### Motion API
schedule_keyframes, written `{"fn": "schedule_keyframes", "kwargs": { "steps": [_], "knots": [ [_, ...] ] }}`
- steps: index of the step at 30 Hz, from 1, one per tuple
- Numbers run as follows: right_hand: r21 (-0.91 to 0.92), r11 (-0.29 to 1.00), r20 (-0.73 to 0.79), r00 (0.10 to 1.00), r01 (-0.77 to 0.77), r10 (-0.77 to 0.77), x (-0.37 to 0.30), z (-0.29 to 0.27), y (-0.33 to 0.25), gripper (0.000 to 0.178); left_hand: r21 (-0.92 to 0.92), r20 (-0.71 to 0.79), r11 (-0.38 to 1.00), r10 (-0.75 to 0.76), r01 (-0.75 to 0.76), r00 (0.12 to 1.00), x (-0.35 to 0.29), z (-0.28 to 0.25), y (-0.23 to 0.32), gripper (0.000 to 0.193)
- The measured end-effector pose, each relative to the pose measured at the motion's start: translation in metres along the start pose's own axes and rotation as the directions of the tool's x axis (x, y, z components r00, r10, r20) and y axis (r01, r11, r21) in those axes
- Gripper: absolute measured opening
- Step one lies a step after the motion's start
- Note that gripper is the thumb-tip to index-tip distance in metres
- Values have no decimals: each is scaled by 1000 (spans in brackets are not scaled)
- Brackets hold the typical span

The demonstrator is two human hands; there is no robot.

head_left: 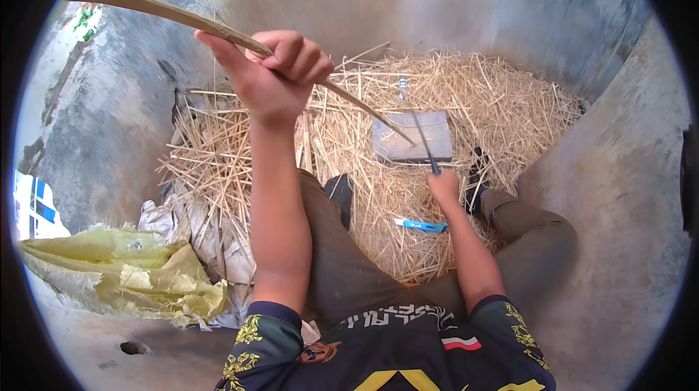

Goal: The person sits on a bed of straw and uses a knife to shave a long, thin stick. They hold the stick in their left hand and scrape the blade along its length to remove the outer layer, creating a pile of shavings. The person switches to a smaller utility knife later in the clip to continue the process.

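My left hand (280,74), raised at the upper left, is wrapped round a long bamboo strip (156,11). The strip slants down to the right, and its lower end meets a flat grey block (437,132) lying on the straw. In my right hand (443,186), low beside the block, is a knife (424,143) with a dark handle and a long thin blade. The blade points away from me across the block, close to the strip's lower end. Whether blade and strip touch, I cannot tell.
Pale shavings and straw (502,100) cover the floor between my legs. A blue cutter (422,226) lies near my right forearm. Split sticks (211,165) are heaped to the left, beside a torn yellow sack (138,274). Concrete walls (437,5) stand close around.
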State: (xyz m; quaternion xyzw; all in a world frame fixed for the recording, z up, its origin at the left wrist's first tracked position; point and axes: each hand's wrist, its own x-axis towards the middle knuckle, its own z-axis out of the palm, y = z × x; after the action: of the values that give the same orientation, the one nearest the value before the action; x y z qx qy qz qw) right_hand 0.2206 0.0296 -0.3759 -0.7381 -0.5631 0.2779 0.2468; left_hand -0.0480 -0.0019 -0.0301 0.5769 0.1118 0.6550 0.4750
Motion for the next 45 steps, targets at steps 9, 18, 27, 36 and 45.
{"fn": "schedule_keyframes", "kwargs": {
  "steps": [9,18,27,36,45],
  "knots": [
    [-50,993,20,994,-109,110,-7,69,87,35,-30,3,999,-30,30,1000,5,6,-3,81],
    [439,884,-215,974,164,-74,-16,-20,-30,37,-39,102,999,-19,23,995,2,1,-3,81],
    [61,906,195,895,-419,401,-9,85,99,39,-57,-92,998,-11,6,996,0,-3,1,81],
    [484,873,-102,987,-62,126,16,40,49,30,11,-318,993,113,-115,941,7,8,13,74],
    [803,584,-41,988,119,-146,-45,-68,-83,30,268,-423,953,245,-137,872,6,11,-7,70]
  ]
}}
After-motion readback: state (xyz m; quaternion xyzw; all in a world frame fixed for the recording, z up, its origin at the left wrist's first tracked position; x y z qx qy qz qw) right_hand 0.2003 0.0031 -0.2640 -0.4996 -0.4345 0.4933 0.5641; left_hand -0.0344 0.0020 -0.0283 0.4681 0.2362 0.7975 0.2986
